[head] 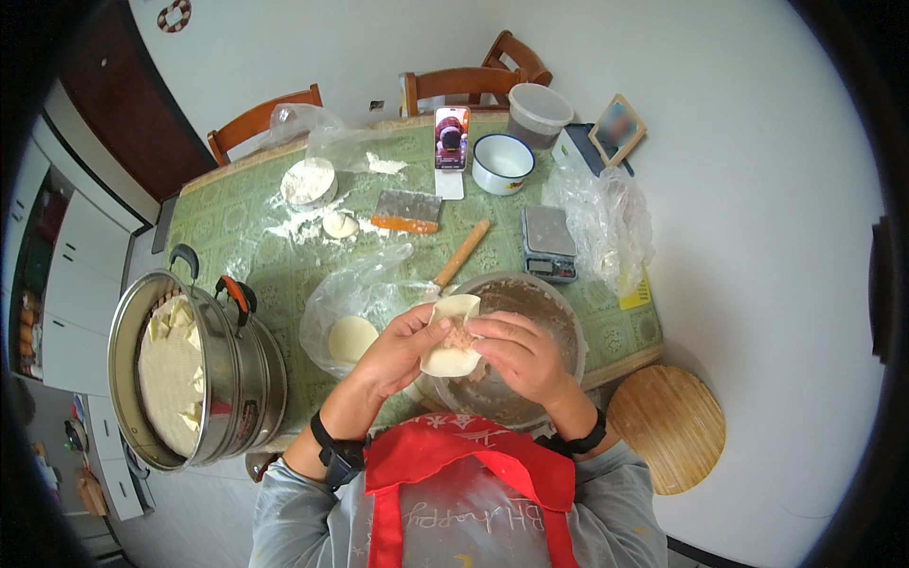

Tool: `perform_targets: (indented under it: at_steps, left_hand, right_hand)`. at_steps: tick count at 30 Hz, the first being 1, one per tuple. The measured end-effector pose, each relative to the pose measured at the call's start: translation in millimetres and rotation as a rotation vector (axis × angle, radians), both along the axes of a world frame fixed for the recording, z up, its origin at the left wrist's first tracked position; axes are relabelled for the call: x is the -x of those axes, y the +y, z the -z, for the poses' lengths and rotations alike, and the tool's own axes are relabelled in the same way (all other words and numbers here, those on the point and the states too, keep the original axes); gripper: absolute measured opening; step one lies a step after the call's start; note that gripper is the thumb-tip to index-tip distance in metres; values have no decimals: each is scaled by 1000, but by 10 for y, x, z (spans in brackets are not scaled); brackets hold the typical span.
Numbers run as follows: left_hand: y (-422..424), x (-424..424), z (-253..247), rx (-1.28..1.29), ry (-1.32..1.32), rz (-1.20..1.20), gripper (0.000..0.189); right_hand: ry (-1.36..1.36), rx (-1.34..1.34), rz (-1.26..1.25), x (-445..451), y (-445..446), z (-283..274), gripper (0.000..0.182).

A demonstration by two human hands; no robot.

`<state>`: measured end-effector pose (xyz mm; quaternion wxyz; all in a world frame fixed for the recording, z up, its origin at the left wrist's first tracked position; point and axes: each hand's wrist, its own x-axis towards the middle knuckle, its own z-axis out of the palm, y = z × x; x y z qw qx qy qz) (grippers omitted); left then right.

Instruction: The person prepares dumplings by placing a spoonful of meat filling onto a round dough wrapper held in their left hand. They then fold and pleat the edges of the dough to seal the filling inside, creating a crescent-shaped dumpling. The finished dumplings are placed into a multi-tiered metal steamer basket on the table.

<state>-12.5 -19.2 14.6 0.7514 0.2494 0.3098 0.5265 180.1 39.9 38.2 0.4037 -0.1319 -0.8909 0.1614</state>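
Note:
My left hand (408, 346) and my right hand (520, 353) hold a thin round dough wrapper (452, 363) between them, its sides bent up around a lump of pinkish filling (459, 334). My fingertips pinch its edges from both sides. Below it is a large metal bowl (568, 323) with filling smeared on its wall. Left of my left hand, a flat dough round (352, 339) lies by a clear plastic bag (366, 280). A wooden rolling pin (463, 253) lies beyond the bowl. Folded dumplings (175, 321) sit in a metal steamer (117, 369) at the left.
Farther back are a bowl of flour (308, 182), a dough ball (340, 225), a dough scraper (405, 211), a phone on a stand (452, 140), an enamel bowl (503, 164), a lidded plastic tub (540, 113) and a digital scale (549, 241). A round wooden stool (667, 429) stands right of the table.

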Motion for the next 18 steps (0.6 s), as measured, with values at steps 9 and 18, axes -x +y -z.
perform_targets:
  at_steps: [9, 18]
  left_hand:
    - [79, -8, 102, 92, 269, 41, 25]
    - [69, 9, 22, -11, -51, 37, 32]
  right_hand:
    - [-102, -106, -99, 18, -9, -28, 22]
    - [81, 106, -55, -34, 2, 4, 20]
